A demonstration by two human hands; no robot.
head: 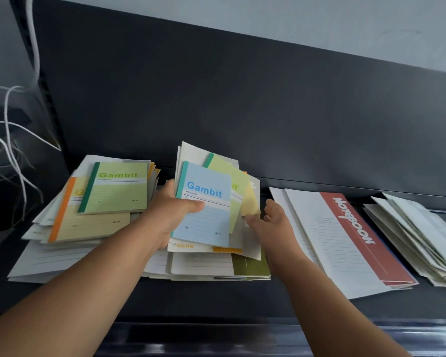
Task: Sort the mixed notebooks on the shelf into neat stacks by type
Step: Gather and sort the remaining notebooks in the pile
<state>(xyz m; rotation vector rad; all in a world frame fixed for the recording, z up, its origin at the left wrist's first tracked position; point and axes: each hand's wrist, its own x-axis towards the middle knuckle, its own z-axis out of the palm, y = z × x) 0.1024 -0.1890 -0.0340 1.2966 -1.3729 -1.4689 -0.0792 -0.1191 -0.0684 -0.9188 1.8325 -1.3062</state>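
My left hand (174, 215) grips a tilted bundle of small notebooks, thumb across the front of a blue Gambit notebook (206, 210). Behind the blue one sit a green Gambit notebook (232, 181) and several white ones. My right hand (271, 224) touches the bundle's right edge, by a pale yellow cover (250, 202). To the left lies a mixed pile topped by a green Gambit notebook (116, 188) over an orange-spined yellow one (88, 222). Larger white notebooks (204, 264) lie under the bundle.
On the dark shelf (216, 297), right of my hands, rests a stack of large white notebooks with a red band (355, 238). A loose pile of white booklets (417, 235) lies at the far right. White cables (13, 140) hang at the left.
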